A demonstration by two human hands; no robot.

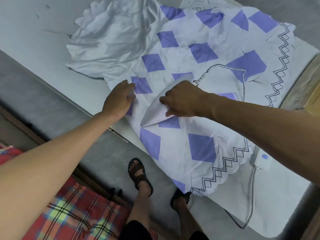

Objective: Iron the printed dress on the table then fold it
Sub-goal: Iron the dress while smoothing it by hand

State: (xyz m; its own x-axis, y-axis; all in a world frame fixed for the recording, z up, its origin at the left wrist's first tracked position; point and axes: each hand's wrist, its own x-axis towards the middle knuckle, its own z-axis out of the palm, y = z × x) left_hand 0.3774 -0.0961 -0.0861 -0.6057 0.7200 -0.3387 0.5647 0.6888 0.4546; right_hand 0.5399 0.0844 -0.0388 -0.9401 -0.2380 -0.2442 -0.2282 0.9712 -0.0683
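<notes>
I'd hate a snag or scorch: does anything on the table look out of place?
Yes. The braided cord loops over the printed dress behind the iron, and the dress's plain upper part lies bunched and creased.

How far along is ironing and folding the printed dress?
Done: the dress lies spread on the table. In hand: the right hand grips the iron on it; the left hand presses the cloth flat. Left: creases show, and no fold is made.

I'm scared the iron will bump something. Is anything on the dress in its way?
Nothing visible lies ahead of the iron, only dress. The left hand rests on the cloth beside it, and the cord loops over the dress behind the right hand.
</notes>
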